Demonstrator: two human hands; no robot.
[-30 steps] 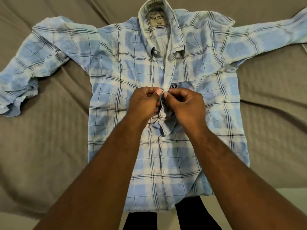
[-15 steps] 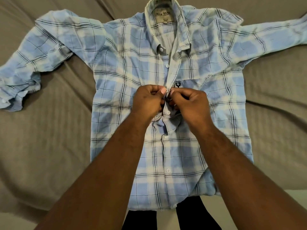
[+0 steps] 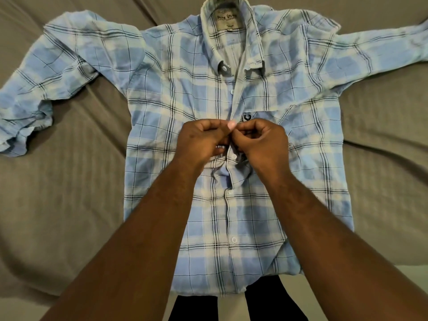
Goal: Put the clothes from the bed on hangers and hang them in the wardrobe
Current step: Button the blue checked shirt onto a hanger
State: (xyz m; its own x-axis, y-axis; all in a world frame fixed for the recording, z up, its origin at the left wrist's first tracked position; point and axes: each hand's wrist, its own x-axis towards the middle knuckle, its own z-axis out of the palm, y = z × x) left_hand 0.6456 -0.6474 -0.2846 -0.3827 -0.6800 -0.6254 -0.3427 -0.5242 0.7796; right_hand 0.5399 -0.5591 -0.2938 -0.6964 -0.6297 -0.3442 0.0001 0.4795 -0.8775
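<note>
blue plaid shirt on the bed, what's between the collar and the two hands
In the head view, the open placket of the blue plaid button-up shirt with one white button, between collar, left hand and right hand.

Surroundings. A grey-brown cover point(image 3: 69, 205) spreads out to either side of, and beyond, the left hand point(image 3: 201, 141) and the right hand point(image 3: 261, 142). Its cloth is rumpled: long creases run slantwise on the left hand's side, and one deep fold crosses it on the right hand's side. Nearer the viewer than the hands, the cover ends and a pale floor point(image 3: 412, 273) shows in narrow strips. Two dark trouser legs point(image 3: 273, 302) stand on that floor, directly below the hands, with pale floor visible between them.
</note>
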